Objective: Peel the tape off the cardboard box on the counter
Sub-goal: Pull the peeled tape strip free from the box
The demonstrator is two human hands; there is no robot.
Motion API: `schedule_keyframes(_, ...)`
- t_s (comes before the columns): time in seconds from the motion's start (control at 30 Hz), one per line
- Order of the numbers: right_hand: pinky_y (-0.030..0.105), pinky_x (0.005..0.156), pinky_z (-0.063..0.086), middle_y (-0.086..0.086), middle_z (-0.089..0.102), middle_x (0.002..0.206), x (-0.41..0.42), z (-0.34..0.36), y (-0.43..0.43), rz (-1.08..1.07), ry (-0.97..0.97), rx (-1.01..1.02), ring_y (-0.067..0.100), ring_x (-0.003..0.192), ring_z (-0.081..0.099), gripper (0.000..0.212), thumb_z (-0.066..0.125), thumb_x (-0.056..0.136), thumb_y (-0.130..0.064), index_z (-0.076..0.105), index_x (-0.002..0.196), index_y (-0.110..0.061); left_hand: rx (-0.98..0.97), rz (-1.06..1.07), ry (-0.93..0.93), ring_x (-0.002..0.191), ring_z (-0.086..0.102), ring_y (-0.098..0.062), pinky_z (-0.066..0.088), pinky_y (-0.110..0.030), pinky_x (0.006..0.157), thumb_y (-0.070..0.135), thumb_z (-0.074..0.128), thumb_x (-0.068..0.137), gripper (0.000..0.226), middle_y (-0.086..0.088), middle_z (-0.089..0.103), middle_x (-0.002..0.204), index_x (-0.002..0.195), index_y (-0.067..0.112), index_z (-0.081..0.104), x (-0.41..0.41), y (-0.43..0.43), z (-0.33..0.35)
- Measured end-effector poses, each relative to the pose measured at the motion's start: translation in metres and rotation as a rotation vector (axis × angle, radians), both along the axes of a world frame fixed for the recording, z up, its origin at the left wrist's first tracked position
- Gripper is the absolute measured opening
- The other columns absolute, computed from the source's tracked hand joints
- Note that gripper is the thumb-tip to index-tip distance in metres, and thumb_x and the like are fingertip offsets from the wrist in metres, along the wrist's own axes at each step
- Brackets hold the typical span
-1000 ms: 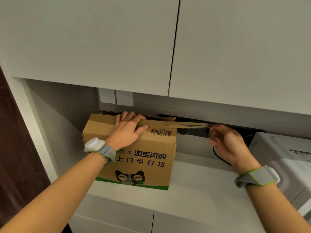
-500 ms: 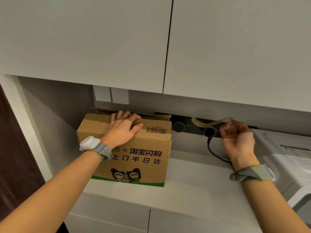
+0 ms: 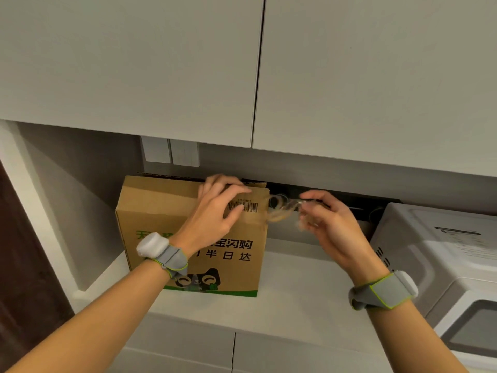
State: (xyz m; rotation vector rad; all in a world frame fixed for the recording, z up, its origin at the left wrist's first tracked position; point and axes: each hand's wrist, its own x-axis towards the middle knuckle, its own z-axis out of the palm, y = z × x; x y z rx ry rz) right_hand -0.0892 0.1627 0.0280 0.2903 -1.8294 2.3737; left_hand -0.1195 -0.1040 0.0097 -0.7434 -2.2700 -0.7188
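A brown cardboard box (image 3: 166, 211) with green print and a barcode label stands on the white counter (image 3: 301, 300), under the wall cabinets. My left hand (image 3: 215, 214) lies over the box's upper right front, fingers spread near the top edge and the barcode. My right hand (image 3: 325, 224) is just right of the box and pinches a crumpled strip of clear tape (image 3: 281, 211). The strip curls in the air between my fingertips and the box's right edge. Whether its far end still sticks to the box is unclear.
A white microwave (image 3: 443, 259) fills the counter's right side. A dark socket strip (image 3: 363, 205) runs along the back wall behind my right hand. White cabinet doors (image 3: 258, 76) hang low overhead. A side wall closes the niche on the left.
My right hand has come back left toward the box with the tape, which has crumpled from a stretched strip into a loose curl. My left hand slid right along the box top.
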Motion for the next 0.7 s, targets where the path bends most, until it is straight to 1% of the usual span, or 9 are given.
schedule_keyframes(0.03,0.033,0.072,0.050,0.008,0.064,0.080,0.002,-0.002,-0.004,0.013,0.014,0.034,0.017,0.071,0.062,0.019,0.062,0.093,0.004,0.068,0.106,-0.009,0.036,-0.059,-0.017,0.134,0.040,-0.015,0.032,-0.042,0.114,0.023,0.066,0.099,0.034,0.007,0.053,0.135,0.134,0.024,0.064,0.007,0.006,0.002)
schedule_keyframes(0.1,0.033,0.074,0.052,0.011,0.066,0.088,0.005,-0.004,-0.012,0.046,0.033,0.080,0.020,0.077,0.064,0.022,0.069,0.090,0.002,0.069,0.109,-0.009,0.128,-0.210,-0.134,0.126,0.051,-0.007,0.042,-0.031,0.109,0.026,0.064,0.102,0.035,0.007,0.054,0.134,0.136,0.024,0.064,0.021,0.018,0.008)
schedule_keyframes(0.17,0.035,0.079,0.053,0.015,0.067,0.096,0.007,-0.004,-0.019,0.077,0.033,0.099,0.023,0.085,0.065,0.028,0.077,0.085,-0.003,0.070,0.111,-0.010,0.184,-0.341,-0.251,0.114,0.062,-0.010,0.050,-0.023,0.100,0.023,0.065,0.102,0.035,0.006,0.056,0.132,0.137,0.023,0.065,0.030,0.027,0.014)
schedule_keyframes(0.27,0.036,0.086,0.053,0.019,0.068,0.105,0.008,-0.002,-0.023,0.123,0.030,0.046,0.026,0.095,0.067,0.038,0.082,0.079,-0.007,0.070,0.115,-0.010,0.164,-0.368,-0.307,0.107,0.066,-0.010,0.055,-0.027,0.096,0.019,0.066,0.101,0.037,0.007,0.060,0.127,0.138,0.023,0.065,0.034,0.034,0.016)
schedule_keyframes(0.4,0.034,0.088,0.055,0.023,0.069,0.113,0.009,0.000,-0.025,0.156,0.024,-0.011,0.029,0.103,0.069,0.039,0.071,0.084,0.000,0.064,0.122,-0.004,0.193,-0.355,-0.414,0.107,0.067,-0.008,0.055,-0.030,0.098,0.014,0.068,0.099,0.048,0.011,0.066,0.123,0.143,0.032,0.058,0.036,0.035,0.011)
schedule_keyframes(0.5,0.031,0.087,0.057,0.020,0.071,0.109,0.009,0.000,-0.028,0.180,0.019,-0.037,0.028,0.100,0.069,0.042,0.068,0.083,0.002,0.062,0.125,-0.002,0.294,-0.383,-0.478,0.101,0.070,-0.014,0.058,-0.036,0.096,0.009,0.067,0.099,0.047,0.005,0.071,0.112,0.142,0.027,0.058,0.037,0.037,0.007)
schedule_keyframes(0.6,0.035,0.096,0.057,0.021,0.072,0.112,0.009,0.001,-0.029,0.226,0.015,-0.069,0.031,0.106,0.070,0.049,0.066,0.080,0.004,0.060,0.128,-0.001,0.380,-0.379,-0.506,0.092,0.074,-0.020,0.060,-0.042,0.091,0.003,0.066,0.098,0.045,-0.004,0.072,0.106,0.139,0.019,0.059,0.035,0.038,0.007)
schedule_keyframes(0.63,0.037,0.100,0.055,0.023,0.071,0.115,0.009,0.001,-0.029,0.243,0.012,-0.072,0.032,0.111,0.069,0.049,0.063,0.082,0.009,0.059,0.130,0.000,0.415,-0.381,-0.518,0.090,0.074,-0.021,0.061,-0.043,0.088,0.000,0.065,0.098,0.044,-0.006,0.071,0.104,0.137,0.017,0.059,0.034,0.038,0.007)
schedule_keyframes(0.7,0.039,0.104,0.053,0.026,0.068,0.123,0.008,-0.001,-0.030,0.271,0.008,-0.072,0.034,0.119,0.066,0.047,0.051,0.090,0.017,0.058,0.134,0.001,0.471,-0.369,-0.517,0.086,0.074,-0.022,0.061,-0.035,0.081,-0.005,0.063,0.096,0.043,-0.007,0.071,0.100,0.133,0.016,0.062,0.032,0.037,0.007)
